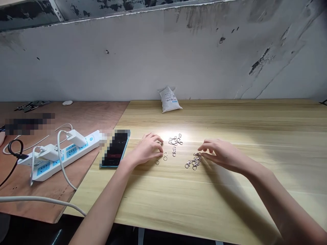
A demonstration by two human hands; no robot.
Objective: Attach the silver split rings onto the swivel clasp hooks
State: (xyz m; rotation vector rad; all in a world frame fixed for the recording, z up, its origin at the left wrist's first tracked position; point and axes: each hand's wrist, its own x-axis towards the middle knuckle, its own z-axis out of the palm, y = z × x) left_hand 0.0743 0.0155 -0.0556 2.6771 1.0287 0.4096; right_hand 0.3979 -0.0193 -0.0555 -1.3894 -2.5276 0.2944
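My left hand [149,148] rests on the light wooden table with its fingers bent but apart. Beside its thumb and fingertips lie a few small metal rings [165,156], and another ring [157,162] sits just below the thumb. My right hand [219,153] reaches in from the right, thumb and fingers parted, the thumb tip at the edge of a small pile of silver lobster clasps [195,161]. Between the hands, a single clasp [174,151] lies below another cluster of clasps [176,140]. Whatever is under the left fingers is hidden.
A phone [116,149] lies left of my left hand. Further left, a white power strip [68,154] with plugged chargers and loose cables stretches over a brown board [84,115]. A white plastic packet [170,99] stands at the back by the wall.
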